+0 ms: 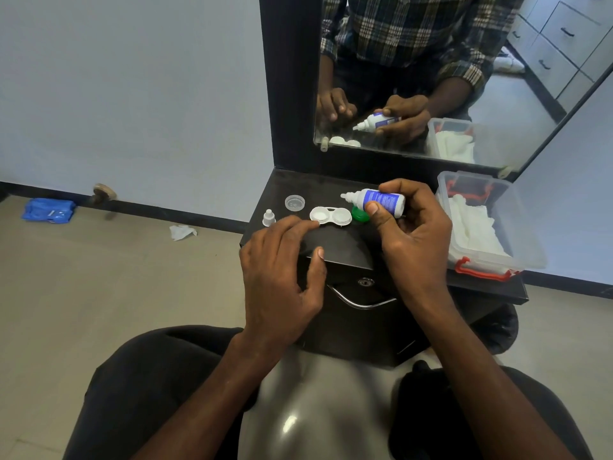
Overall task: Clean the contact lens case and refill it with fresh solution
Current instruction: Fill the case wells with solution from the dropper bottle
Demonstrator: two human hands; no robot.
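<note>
While the lens case (330,216) sits open w/ both wells up near the back of the black cabinet top (335,247), everything else is placed around it. Far left of the case, on the floor by the wall: a blue packet (48,210), then a crumpled tissue (182,232). Just left of the case: a small white dropper cap (268,217), and behind-left of it a clear round lid (294,203). The left hand (282,277) lies in front of the case, fingers relaxed and fairly straight, fingertips touching the case's left front edge; nothing is pinched. Touching the case's right side is a green cap (359,214), partly hidden. Above-right of the case the right hand (411,227) grips the solution bottle (378,200), thumb and fingers curled round its blue label, bottle tipped sideways w/ nozzle pointing left, over the case's right well but apart from it. Far right of the case: a clear box (491,227) w/ red latches holding white cloth. Behind the case, a mirror (431,78) reflects the hands.
</note>
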